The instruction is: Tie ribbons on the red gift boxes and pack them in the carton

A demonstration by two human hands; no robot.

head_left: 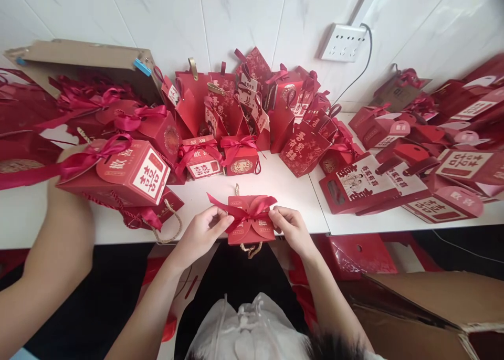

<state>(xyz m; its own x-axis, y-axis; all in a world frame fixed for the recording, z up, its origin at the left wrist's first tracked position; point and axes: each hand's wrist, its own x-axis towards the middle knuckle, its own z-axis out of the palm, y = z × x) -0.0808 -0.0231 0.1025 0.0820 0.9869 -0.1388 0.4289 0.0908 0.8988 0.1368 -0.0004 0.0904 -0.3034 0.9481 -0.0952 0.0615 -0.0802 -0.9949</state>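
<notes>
A small red gift box [250,235] with rounded flaps and twisted gold rope handles stands at the front edge of the white table, straight before me. Across its top lies a red satin ribbon [247,213] tied in a bow. My left hand [208,226] pinches the bow at its left side, thumb against fingers. On the other side, my right hand [289,226] pinches the right loop, close to the box's right edge. Parts of the fingertips are hidden by the ribbon.
At left, another person's arm [59,223] reaches behind a larger red box [118,173]. Several red gift bags [236,103] line the wall. More boxes and bags [362,181] are piled at right. A cardboard box [429,307] stands below the table, and a socket strip [343,42] is on the wall.
</notes>
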